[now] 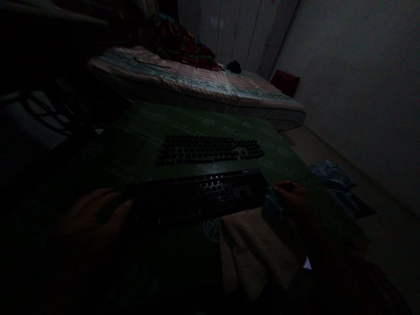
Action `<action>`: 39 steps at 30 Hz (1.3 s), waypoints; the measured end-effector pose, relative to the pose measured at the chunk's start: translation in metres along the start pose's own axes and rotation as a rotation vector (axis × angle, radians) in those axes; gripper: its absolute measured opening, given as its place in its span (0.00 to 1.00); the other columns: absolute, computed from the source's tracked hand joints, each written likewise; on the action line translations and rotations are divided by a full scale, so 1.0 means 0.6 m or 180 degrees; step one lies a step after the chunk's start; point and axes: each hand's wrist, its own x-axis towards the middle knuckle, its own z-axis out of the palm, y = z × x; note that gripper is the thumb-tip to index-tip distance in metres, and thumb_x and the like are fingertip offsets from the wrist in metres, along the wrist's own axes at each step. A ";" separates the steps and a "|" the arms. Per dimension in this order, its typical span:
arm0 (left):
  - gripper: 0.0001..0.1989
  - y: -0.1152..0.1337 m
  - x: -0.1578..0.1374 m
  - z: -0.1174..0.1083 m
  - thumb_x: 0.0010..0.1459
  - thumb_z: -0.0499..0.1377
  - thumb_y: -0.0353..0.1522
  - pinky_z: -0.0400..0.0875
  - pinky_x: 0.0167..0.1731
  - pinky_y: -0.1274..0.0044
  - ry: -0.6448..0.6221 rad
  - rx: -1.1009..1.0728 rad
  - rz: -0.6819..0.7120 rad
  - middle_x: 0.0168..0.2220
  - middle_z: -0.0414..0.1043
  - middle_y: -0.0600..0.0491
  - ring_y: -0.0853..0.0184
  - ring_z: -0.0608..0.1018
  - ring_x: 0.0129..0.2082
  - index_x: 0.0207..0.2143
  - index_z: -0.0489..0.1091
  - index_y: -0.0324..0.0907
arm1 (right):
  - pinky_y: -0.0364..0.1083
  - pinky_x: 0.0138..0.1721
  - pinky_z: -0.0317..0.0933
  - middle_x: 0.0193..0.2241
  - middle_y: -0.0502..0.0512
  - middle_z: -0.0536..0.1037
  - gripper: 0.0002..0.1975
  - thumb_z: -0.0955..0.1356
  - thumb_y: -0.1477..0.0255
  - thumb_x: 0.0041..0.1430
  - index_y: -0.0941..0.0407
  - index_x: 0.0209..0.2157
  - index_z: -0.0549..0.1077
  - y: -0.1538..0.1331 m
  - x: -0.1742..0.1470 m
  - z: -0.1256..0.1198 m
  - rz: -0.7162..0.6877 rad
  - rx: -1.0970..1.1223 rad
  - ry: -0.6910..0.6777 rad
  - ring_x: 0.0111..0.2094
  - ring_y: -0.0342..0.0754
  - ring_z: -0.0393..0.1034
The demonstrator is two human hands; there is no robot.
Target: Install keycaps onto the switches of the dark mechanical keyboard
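A black keyboard base [183,199] with bare key sockets lies across the green table. Its left end is held by my left hand [98,212], thumb and fingers at the edge; deep shadow hides part of the grip. Beyond the base, loose black keycaps [210,148] are laid out in keyboard order. My right hand [293,197] is closed at the base's right end, gripping a cloth. The cloth [252,249] looks brown, with a bluish part [274,203] beside my fingers, and spreads over the table's near side.
The table has a green printed cover [183,116]. Behind it stands a bed with a striped mattress [197,83] and a heap of colourful bedding [180,43]. A crumpled bluish bag or cloth [333,175] lies on the floor at right, near the wall [354,78]. Light is very dim.
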 end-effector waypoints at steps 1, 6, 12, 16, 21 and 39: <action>0.20 -0.005 0.009 0.002 0.56 0.48 0.45 0.61 0.55 0.58 -0.0063 0.0074 0.0007 0.54 0.66 0.41 0.50 0.68 0.55 0.40 0.68 0.40 | 0.46 0.29 0.62 0.25 0.55 0.77 0.16 0.72 0.60 0.39 0.58 0.26 0.77 0.002 0.006 0.006 -0.0053 -0.0007 -0.0055 0.29 0.51 0.71; 0.25 -0.022 0.046 0.022 0.56 0.46 0.46 0.56 0.58 0.59 -0.0414 0.0529 0.0364 0.56 0.64 0.36 0.51 0.64 0.58 0.43 0.67 0.34 | 0.47 0.33 0.63 0.25 0.54 0.78 0.14 0.71 0.61 0.41 0.57 0.26 0.76 -0.006 0.027 0.040 -0.0302 -0.0116 -0.0227 0.30 0.50 0.71; 0.24 -0.033 0.047 0.046 0.59 0.47 0.45 0.60 0.55 0.62 -0.0840 0.0611 0.0265 0.59 0.61 0.40 0.52 0.64 0.59 0.49 0.63 0.37 | 0.47 0.30 0.63 0.23 0.53 0.77 0.14 0.72 0.60 0.38 0.56 0.23 0.76 -0.013 0.022 0.044 -0.0289 -0.0086 -0.0468 0.27 0.49 0.70; 0.26 -0.027 0.042 0.048 0.60 0.47 0.45 0.63 0.53 0.63 -0.1107 0.0617 -0.0067 0.59 0.62 0.39 0.52 0.65 0.58 0.52 0.62 0.36 | 0.45 0.27 0.62 0.23 0.54 0.77 0.18 0.73 0.57 0.35 0.58 0.24 0.77 -0.004 0.021 0.034 -0.0173 0.0024 -0.0610 0.26 0.49 0.70; 0.24 -0.035 0.042 0.053 0.59 0.49 0.45 0.63 0.53 0.63 -0.0990 0.0540 -0.0064 0.58 0.64 0.43 0.53 0.67 0.56 0.52 0.62 0.40 | 0.46 0.30 0.63 0.25 0.54 0.79 0.14 0.72 0.60 0.39 0.56 0.25 0.77 -0.005 0.029 0.038 -0.0331 -0.0140 -0.0492 0.30 0.51 0.71; 0.26 -0.025 0.040 0.046 0.59 0.48 0.46 0.62 0.55 0.65 -0.1066 0.0470 -0.0212 0.58 0.63 0.45 0.54 0.67 0.57 0.54 0.61 0.40 | 0.45 0.27 0.60 0.23 0.53 0.77 0.11 0.71 0.62 0.39 0.56 0.22 0.77 0.002 0.010 0.020 -0.0053 -0.0386 -0.0527 0.27 0.49 0.70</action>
